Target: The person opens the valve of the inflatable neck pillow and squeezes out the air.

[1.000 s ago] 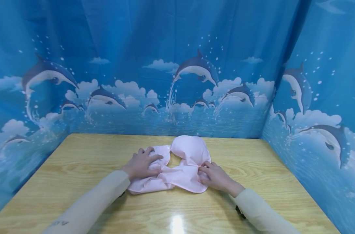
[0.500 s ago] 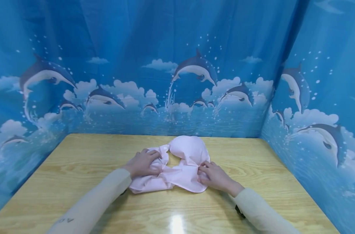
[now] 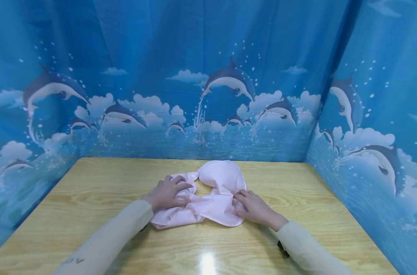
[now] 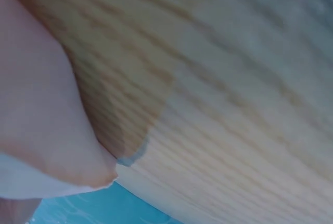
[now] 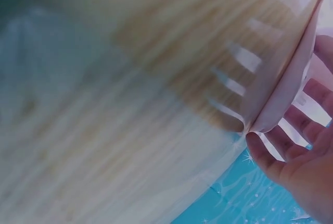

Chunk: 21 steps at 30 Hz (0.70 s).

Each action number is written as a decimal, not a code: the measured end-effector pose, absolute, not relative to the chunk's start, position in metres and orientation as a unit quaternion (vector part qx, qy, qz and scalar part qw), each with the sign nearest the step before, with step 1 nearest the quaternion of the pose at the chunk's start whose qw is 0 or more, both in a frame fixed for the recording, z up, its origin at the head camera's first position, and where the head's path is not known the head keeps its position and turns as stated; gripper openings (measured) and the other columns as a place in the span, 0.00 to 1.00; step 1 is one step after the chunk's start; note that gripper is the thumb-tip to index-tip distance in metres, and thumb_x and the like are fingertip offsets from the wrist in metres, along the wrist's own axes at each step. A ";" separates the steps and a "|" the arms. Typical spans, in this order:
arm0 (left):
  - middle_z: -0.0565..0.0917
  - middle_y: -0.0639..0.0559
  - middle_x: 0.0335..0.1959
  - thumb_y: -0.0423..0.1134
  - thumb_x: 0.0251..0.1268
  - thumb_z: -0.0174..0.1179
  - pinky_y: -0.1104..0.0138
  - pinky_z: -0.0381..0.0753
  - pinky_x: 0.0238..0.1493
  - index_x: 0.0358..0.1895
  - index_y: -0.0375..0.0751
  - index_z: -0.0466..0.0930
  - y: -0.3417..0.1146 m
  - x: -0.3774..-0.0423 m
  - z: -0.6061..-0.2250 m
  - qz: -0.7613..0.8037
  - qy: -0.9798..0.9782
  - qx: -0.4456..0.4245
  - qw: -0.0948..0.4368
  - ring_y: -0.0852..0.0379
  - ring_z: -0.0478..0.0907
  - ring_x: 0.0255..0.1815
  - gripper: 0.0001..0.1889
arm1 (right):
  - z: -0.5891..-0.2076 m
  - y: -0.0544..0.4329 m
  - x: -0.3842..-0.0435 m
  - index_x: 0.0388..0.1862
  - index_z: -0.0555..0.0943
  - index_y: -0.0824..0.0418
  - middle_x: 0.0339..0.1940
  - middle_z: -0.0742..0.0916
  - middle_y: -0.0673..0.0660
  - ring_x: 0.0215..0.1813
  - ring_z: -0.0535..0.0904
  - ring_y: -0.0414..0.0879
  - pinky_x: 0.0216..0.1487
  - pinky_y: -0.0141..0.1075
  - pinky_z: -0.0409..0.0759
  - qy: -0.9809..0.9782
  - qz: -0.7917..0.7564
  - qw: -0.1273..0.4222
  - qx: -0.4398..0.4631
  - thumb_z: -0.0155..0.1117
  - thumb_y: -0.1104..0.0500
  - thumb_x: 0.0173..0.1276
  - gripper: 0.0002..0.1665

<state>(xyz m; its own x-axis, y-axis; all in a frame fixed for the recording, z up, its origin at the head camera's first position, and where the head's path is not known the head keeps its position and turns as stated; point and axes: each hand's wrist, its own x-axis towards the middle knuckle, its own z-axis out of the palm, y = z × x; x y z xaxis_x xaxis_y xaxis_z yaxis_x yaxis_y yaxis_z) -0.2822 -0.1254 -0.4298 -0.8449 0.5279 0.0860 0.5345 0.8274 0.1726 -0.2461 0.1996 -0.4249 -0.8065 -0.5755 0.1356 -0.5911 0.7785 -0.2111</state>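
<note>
A pink cloth piece [image 3: 215, 204], bib-like with a rounded opening in its middle, lies creased on the wooden table. My left hand [image 3: 167, 193] rests on its left part, fingers spread over the fabric. At the right edge, my right hand [image 3: 254, 208] touches the cloth, its fingertips beside a gathered crease. The right wrist view shows the right hand's spread fingers [image 5: 283, 146] against the hanging edge of the cloth [image 5: 283, 96]. Pink fabric [image 4: 41, 99] fills the left side of the left wrist view; most of the left hand is hidden there.
The wooden table [image 3: 101, 183] spreads out around the cloth, with a bright reflection near its front. Blue dolphin-print curtains [image 3: 153, 84] stand along its back and sides. Both forearms wear pale sleeves [image 3: 112, 233].
My left fingers first drew together over the cloth, then spread slightly again. The cloth's upper left part has bunched a little and shifted left. The right hand has barely moved.
</note>
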 end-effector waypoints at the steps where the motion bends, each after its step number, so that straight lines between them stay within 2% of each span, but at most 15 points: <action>1: 0.69 0.53 0.60 0.67 0.53 0.53 0.45 0.71 0.47 0.60 0.65 0.70 -0.126 -0.282 -0.430 -0.096 -0.955 -0.279 0.019 0.42 0.66 0.56 0.29 | -0.425 0.200 -0.246 0.55 0.75 0.61 0.50 0.78 0.58 0.49 0.74 0.54 0.50 0.50 0.73 -0.943 0.125 0.029 0.308 0.63 0.49 0.59 0.27; 6: 0.69 0.53 0.59 0.66 0.53 0.53 0.46 0.71 0.46 0.60 0.63 0.70 -0.126 -0.281 -0.430 -0.097 -0.954 -0.282 0.027 0.41 0.66 0.56 0.29 | -0.425 0.201 -0.246 0.64 0.67 0.61 0.58 0.76 0.63 0.55 0.72 0.62 0.56 0.56 0.70 -0.943 0.152 0.007 0.297 0.63 0.48 0.59 0.36; 11: 0.69 0.53 0.60 0.67 0.54 0.52 0.46 0.71 0.47 0.61 0.64 0.69 -0.126 -0.279 -0.431 -0.091 -0.956 -0.278 0.031 0.40 0.66 0.57 0.30 | -0.425 0.202 -0.247 0.68 0.62 0.56 0.59 0.75 0.63 0.59 0.71 0.61 0.59 0.57 0.67 -0.939 0.173 -0.002 0.297 0.62 0.47 0.60 0.39; 14: 0.68 0.53 0.61 0.67 0.54 0.52 0.45 0.71 0.49 0.61 0.65 0.68 -0.126 -0.278 -0.431 -0.092 -0.956 -0.275 0.031 0.40 0.65 0.58 0.30 | -0.424 0.201 -0.246 0.68 0.63 0.55 0.59 0.76 0.63 0.58 0.72 0.60 0.59 0.57 0.67 -0.938 0.169 -0.001 0.301 0.62 0.47 0.60 0.39; 21: 0.68 0.51 0.62 0.66 0.55 0.51 0.45 0.72 0.48 0.61 0.65 0.69 -0.128 -0.278 -0.436 -0.093 -0.953 -0.283 0.060 0.39 0.66 0.58 0.29 | -0.422 0.200 -0.245 0.64 0.69 0.55 0.52 0.78 0.58 0.50 0.74 0.54 0.51 0.51 0.72 -0.940 0.153 -0.004 0.304 0.62 0.43 0.59 0.35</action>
